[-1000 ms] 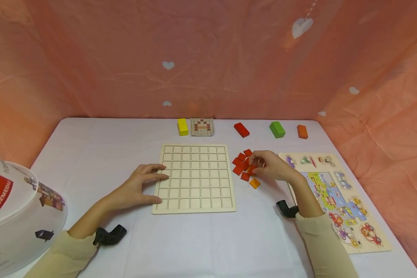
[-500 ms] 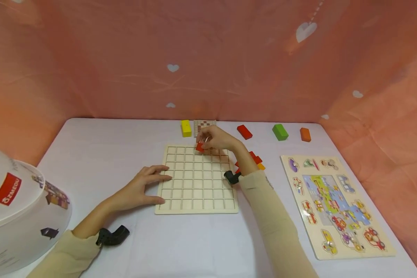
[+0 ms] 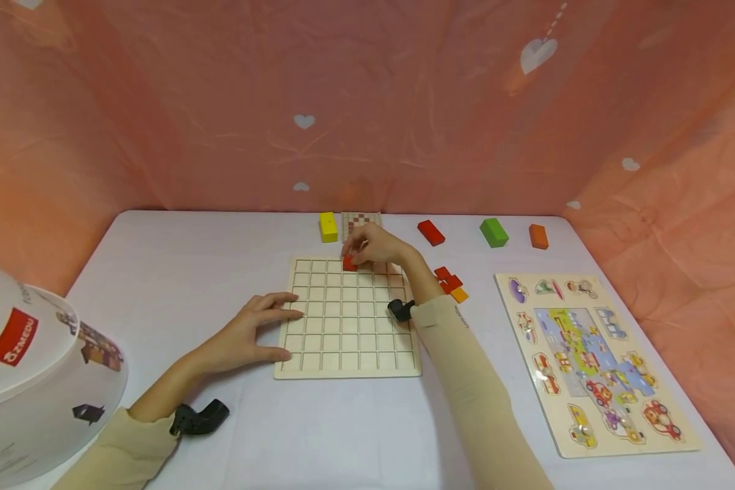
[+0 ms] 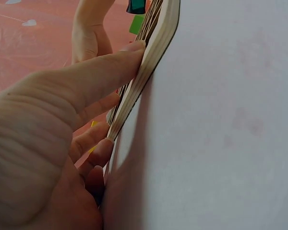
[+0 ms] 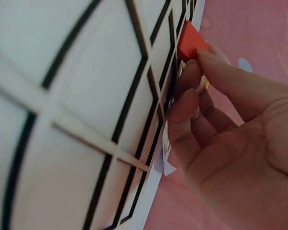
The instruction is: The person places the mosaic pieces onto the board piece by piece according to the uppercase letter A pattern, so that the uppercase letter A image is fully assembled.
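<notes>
A pale wooden grid board (image 3: 348, 373) lies flat on the white tabletop in the head view. My right hand (image 3: 376, 246) reaches over its far edge and pinches a red square tile (image 5: 191, 42) between thumb and fingers. In the right wrist view the tile is tilted, with its lower edge right at the grid lines. My left hand (image 3: 251, 332) rests against the board's left side, thumb and fingers spread, their tips on the rim (image 4: 151, 62). Right of the board is a small pile of red tiles (image 3: 451, 281) with an orange-yellow tile (image 3: 459, 295) beside it.
Along the back stand a yellow block (image 3: 328, 227), a patterned card (image 3: 361, 218) partly behind my right hand, a red block (image 3: 431, 233), a green block (image 3: 494, 233) and an orange block (image 3: 538, 237). A picture puzzle (image 3: 548, 422) lies right; a white tub (image 3: 30, 422) stands left.
My right hand has moved left from the tile pile to the board's far edge, carrying a red tile, then lowered it slightly. The left hand has stayed at the board.
</notes>
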The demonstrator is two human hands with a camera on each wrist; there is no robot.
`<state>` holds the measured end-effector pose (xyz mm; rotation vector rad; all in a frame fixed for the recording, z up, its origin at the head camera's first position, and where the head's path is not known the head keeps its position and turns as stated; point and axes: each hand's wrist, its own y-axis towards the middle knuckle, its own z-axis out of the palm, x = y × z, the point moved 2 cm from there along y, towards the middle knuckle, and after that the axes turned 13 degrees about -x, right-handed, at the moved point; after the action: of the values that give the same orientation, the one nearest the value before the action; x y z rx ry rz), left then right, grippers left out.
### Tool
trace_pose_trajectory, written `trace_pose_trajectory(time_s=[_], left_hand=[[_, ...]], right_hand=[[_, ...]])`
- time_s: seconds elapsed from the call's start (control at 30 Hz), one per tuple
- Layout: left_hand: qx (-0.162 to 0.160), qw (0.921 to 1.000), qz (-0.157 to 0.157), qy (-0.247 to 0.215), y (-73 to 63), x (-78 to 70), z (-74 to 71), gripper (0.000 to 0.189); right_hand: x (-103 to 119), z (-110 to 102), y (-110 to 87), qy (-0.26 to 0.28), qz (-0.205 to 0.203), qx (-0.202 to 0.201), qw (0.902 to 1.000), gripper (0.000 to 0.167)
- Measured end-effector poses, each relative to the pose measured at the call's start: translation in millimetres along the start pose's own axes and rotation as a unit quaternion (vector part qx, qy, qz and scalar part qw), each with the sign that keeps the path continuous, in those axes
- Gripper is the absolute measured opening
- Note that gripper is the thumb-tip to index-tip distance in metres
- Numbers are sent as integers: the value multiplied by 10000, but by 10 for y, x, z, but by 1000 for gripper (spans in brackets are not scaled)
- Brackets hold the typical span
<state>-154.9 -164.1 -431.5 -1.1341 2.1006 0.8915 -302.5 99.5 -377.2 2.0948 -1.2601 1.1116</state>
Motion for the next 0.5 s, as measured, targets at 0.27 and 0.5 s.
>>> trace_pose_trajectory(time_s=[0.27, 0.5], left_hand=[[-14, 10000, -13, 15, 5, 10, -11, 62], [-25, 10000, -21, -38, 0, 3, 4, 61]], right_hand=[[6, 12, -1, -199, -22, -78, 9998, 17], [-11, -92, -121, -239, -150, -364, 9989, 23]])
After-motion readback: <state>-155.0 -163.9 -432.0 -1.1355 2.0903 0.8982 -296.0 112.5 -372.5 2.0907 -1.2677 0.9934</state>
